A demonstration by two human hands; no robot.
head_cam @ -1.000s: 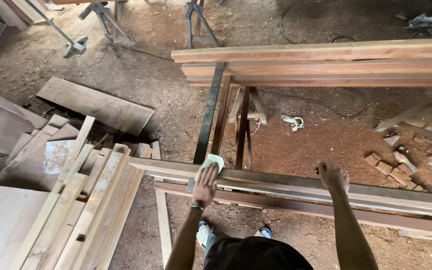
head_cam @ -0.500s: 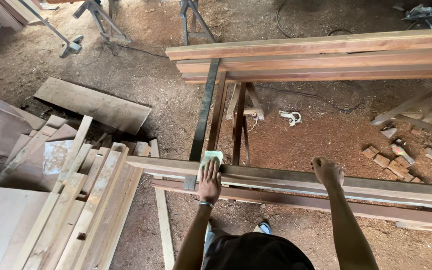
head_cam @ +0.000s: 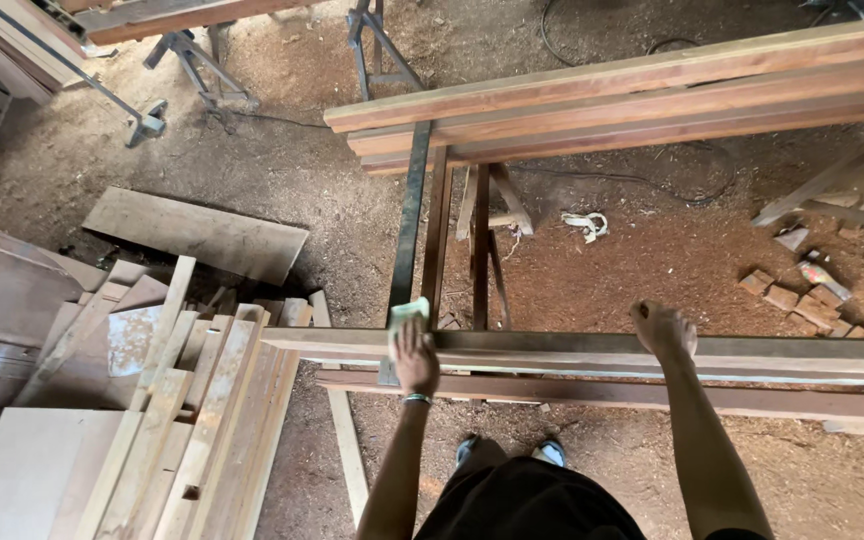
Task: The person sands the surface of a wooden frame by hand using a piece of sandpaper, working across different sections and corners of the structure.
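1. Pressing flat, the left hand (head_cam: 415, 358) pins a green sanding pad (head_cam: 408, 314) onto the near wooden beam (head_cam: 572, 352), by its left end.
2. Right hand (head_cam: 664, 329) rests open on that beam, well right of the pad.

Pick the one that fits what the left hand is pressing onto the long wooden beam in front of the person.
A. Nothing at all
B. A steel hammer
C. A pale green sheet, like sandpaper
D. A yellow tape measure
C: the left hand lies flat on a pale green sheet that sticks out past its fingers, on top of the long wooden beam; the right hand rests bare on the same beam, further along.
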